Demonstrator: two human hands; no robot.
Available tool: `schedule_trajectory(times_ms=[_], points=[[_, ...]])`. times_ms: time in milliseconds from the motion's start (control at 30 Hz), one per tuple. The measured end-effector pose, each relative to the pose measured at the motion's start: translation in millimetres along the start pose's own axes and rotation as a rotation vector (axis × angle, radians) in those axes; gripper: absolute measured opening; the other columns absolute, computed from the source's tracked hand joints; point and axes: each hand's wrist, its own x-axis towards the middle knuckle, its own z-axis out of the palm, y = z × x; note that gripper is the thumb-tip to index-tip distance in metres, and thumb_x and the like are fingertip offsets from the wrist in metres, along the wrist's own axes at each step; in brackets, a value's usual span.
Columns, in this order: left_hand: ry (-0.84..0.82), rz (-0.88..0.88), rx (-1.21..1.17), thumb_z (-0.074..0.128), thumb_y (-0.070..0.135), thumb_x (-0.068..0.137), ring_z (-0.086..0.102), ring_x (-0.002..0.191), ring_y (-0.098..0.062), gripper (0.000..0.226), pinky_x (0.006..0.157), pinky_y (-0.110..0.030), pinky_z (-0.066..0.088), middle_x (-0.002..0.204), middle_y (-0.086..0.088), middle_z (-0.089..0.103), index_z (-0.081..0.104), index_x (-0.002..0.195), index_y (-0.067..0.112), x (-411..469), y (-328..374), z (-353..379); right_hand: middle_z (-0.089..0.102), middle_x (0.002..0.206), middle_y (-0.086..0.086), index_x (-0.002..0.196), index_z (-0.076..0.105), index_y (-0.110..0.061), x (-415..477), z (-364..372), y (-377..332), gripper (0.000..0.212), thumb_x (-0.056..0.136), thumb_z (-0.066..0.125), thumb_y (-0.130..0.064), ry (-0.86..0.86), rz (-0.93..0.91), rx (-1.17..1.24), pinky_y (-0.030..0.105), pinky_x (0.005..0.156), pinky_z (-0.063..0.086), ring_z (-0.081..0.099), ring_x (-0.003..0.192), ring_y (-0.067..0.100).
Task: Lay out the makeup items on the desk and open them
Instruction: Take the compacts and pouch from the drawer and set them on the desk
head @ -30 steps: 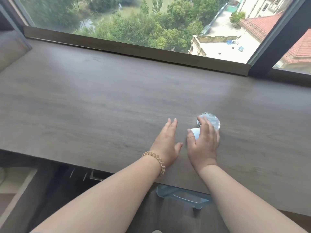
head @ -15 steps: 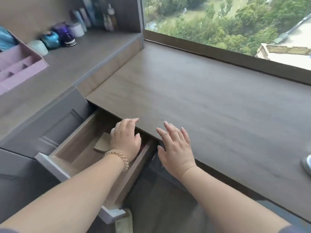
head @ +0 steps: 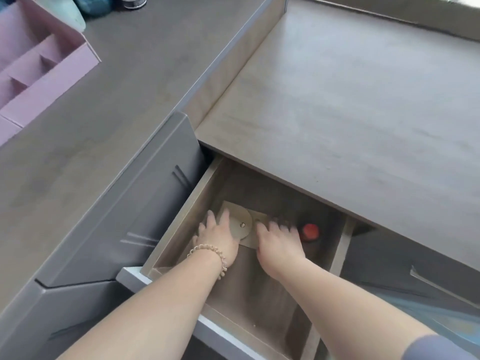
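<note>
Both my hands are inside the open wooden drawer (head: pixel 174 224) under the desk (head: pixel 350 113). A flat beige case (head: pixel 242 225) with a round flap and a small stud lies on the drawer floor. My left hand (head: pixel 218 239), with a beaded band at the wrist, rests on the case's left side with its fingers spread. My right hand (head: pixel 279 246) reaches over the case's right end, its fingers apart and blurred. A dark item with a red cap (head: pixel 310 231) lies just right of my right hand, at the back of the drawer.
A higher grey counter (head: pixel 117 100) runs along the left, with a pink divided organiser (head: pixel 39 74) and jars (head: pixel 96 2) at its far end. A grey panelled cabinet front (head: pixel 130 216) stands left of the drawer. A bluish transparent thing (head: pixel 428 315) shows at lower right.
My view swung left from the desk and the small round jar to the open drawer. Both hands went from the desk edge down into the drawer, onto the beige case.
</note>
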Motion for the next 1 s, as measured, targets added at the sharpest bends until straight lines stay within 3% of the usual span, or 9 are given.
schedule_trajectory(times_ms=[200, 300, 367, 500, 633, 733, 800, 900, 1000], points=[[0.129, 0.011, -0.068, 0.058, 0.029, 0.086, 0.037, 0.126, -0.030, 0.068, 0.100, -0.039, 0.034, 0.143, -0.008, 0.037, 0.024, 0.143, 0.021, 19, -7, 14, 0.038, 0.141, 0.018, 0.146, 0.022, -0.024, 30, 19, -7, 0.063, 0.087, 0.043, -0.016, 0.002, 0.094, 0.042, 0.048, 0.107, 0.023, 0.028, 0.133, 0.039], [0.194, -0.042, -0.207, 0.058, 0.023, 0.086, 0.042, 0.121, -0.030, 0.062, 0.100, -0.039, 0.035, 0.133, -0.009, 0.046, 0.030, 0.142, 0.024, 17, -5, 8, 0.058, 0.103, 0.015, 0.130, 0.051, -0.021, 29, 19, -8, 0.065, 0.066, 0.066, -0.014, 0.108, 0.098, 0.021, 0.050, 0.090, 0.041, 0.055, 0.094, 0.038], [0.284, -0.046, -0.329, 0.059, 0.021, 0.085, 0.046, 0.118, -0.029, 0.059, 0.099, -0.040, 0.038, 0.126, -0.008, 0.053, 0.036, 0.139, 0.025, 11, -5, -3, 0.055, 0.094, 0.013, 0.117, 0.055, -0.017, 21, 10, -8, 0.057, 0.062, 0.068, -0.011, 0.094, 0.089, 0.096, 0.044, 0.075, 0.045, 0.056, 0.078, 0.037], [0.529, 0.193, -0.645, 0.066, 0.021, 0.084, 0.055, 0.099, -0.025, 0.049, 0.085, -0.041, 0.049, 0.091, 0.015, 0.055, 0.050, 0.129, 0.029, -23, -5, -45, 0.049, 0.099, 0.002, 0.121, 0.042, -0.030, -9, -26, -3, 0.041, 0.083, 0.054, -0.024, 0.097, -0.002, 0.512, 0.039, 0.069, 0.049, 0.057, 0.085, 0.029], [0.710, 0.489, -0.753, 0.070, 0.021, 0.079, 0.054, 0.098, -0.022, 0.045, 0.090, -0.034, 0.044, 0.092, 0.023, 0.052, 0.057, 0.122, 0.027, -59, 30, -103, 0.060, 0.114, -0.011, 0.124, 0.040, -0.043, -49, -85, 18, 0.046, 0.084, 0.054, -0.026, 0.320, -0.101, 0.693, 0.031, 0.086, 0.045, 0.055, 0.104, 0.013], [0.614, 0.545, -0.887, 0.069, 0.029, 0.082, 0.050, 0.110, -0.011, 0.059, 0.095, -0.028, 0.041, 0.116, 0.008, 0.053, 0.042, 0.134, 0.033, -72, 84, -138, 0.062, 0.112, -0.017, 0.123, 0.046, -0.039, -77, -127, 48, 0.043, 0.086, 0.056, -0.020, 0.518, -0.067, 0.897, 0.028, 0.082, 0.051, 0.061, 0.097, 0.010], [0.418, 0.539, -0.934, 0.066, 0.032, 0.083, 0.049, 0.113, -0.008, 0.069, 0.093, -0.025, 0.040, 0.128, 0.004, 0.046, 0.028, 0.141, 0.034, -85, 129, -149, 0.065, 0.105, -0.017, 0.117, 0.047, -0.041, -96, -149, 80, 0.039, 0.088, 0.059, -0.019, 0.614, 0.024, 1.073, 0.029, 0.075, 0.055, 0.065, 0.089, 0.010], [0.014, 0.567, -0.892, 0.066, 0.030, 0.085, 0.060, 0.100, -0.011, 0.072, 0.072, -0.014, 0.045, 0.114, -0.002, 0.058, 0.023, 0.143, 0.034, -111, 194, -135, 0.067, 0.102, -0.014, 0.115, 0.050, -0.037, -121, -170, 135, 0.037, 0.086, 0.062, -0.018, 0.812, 0.133, 1.167, 0.025, 0.078, 0.053, 0.064, 0.093, 0.006], [-0.136, 0.641, -0.702, 0.069, 0.020, 0.083, 0.066, 0.083, -0.016, 0.074, 0.056, -0.012, 0.049, 0.096, -0.005, 0.065, 0.027, 0.142, 0.036, -136, 261, -94, 0.066, 0.095, -0.014, 0.111, 0.050, -0.038, -151, -171, 203, 0.037, 0.085, 0.064, -0.016, 0.868, 0.263, 1.157, 0.011, 0.068, 0.045, 0.062, 0.087, 0.003]])
